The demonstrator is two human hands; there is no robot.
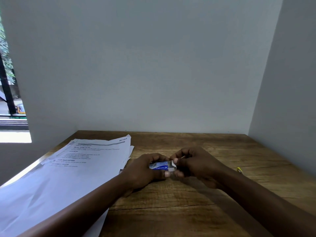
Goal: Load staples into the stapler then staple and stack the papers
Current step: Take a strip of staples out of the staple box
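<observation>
Grey partition walls (153,65) box in my view on three sides. Below them the wooden tabletop (188,211) carries a loose pile of printed papers (77,168) along its left side, with my left forearm lying across its corner. At the centre, my left hand (143,170) grips a small blue staple box (161,165), fingers curled round it, while my right hand (196,165) pinches its open end flap. Something small and yellow (239,169) peeks out just past my right wrist, mostly hidden.

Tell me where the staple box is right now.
Head view, centre of the wooden desk: the staple box is held between the left hand and right hand, right of the papers.
</observation>
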